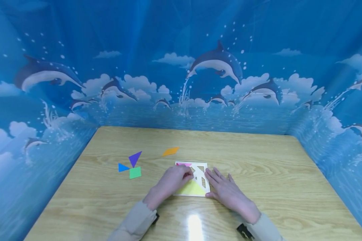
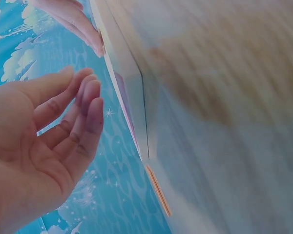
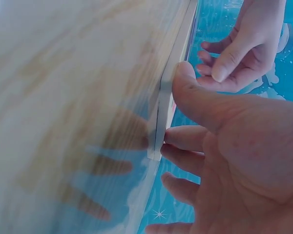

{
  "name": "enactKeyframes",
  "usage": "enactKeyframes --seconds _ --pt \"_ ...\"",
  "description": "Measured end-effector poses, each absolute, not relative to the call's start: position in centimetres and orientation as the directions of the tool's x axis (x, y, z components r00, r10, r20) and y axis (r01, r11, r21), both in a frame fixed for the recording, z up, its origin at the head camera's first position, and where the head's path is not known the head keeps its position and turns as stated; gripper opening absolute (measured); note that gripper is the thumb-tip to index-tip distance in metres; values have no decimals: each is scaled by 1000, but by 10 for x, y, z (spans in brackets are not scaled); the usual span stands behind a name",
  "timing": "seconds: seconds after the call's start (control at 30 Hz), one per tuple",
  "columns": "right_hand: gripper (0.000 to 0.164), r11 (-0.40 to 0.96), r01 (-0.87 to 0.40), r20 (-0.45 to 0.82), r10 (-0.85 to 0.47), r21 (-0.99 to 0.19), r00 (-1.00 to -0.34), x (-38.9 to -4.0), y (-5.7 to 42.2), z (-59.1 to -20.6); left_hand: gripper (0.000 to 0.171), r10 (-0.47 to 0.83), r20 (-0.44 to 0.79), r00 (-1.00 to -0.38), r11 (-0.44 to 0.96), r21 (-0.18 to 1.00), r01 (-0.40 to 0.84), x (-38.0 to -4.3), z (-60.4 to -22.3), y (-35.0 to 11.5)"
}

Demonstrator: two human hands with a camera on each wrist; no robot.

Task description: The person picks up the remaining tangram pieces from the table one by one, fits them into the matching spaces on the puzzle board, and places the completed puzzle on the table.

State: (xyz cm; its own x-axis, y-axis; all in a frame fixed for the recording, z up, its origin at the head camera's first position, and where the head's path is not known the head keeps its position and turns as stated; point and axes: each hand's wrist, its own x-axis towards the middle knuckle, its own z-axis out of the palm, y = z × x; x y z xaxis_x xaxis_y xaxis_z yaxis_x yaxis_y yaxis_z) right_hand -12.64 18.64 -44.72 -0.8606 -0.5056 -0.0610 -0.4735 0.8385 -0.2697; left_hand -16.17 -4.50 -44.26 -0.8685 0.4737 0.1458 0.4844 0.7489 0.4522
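A white tangram board [image 1: 208,184] lies on the table, with a yellow triangle [image 1: 192,188] along its near side and a pink piece [image 1: 185,164] at its far left. Several cut-out openings show the wood grain on its right half. My left hand [image 1: 175,179] hovers over the board's left part, hiding some of it. Its fingers are loosely bent, thumb tip close to the index finger, and the left wrist view shows no piece between them. With fingers spread, my right hand [image 1: 226,190] rests at the board's right edge, thumb and fingertips touching the side [image 3: 167,105].
Left of the board lie a purple triangle [image 1: 135,158], a blue triangle [image 1: 123,167] and a green square [image 1: 135,172], close together. An orange parallelogram [image 1: 170,151] lies beyond the board's far left corner. A blue dolphin-print curtain [image 1: 181,117] encloses the wooden table [image 1: 259,154].
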Motion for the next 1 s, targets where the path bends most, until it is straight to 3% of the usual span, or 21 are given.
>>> enactKeyframes --seconds 0.3,0.73,1.0 --pt "75 841 -468 -69 -503 -271 -862 -126 188 -447 7 411 231 -882 752 461 472 -170 -439 -52" --pt "76 845 -454 -92 -495 -283 -864 -126 187 -446 8 263 295 -919 814 443 375 -208 -431 -74" --pt "76 843 -456 -92 -498 -284 -862 -125 186 -447 24 184 191 -964 848 465 253 -227 -434 -80"
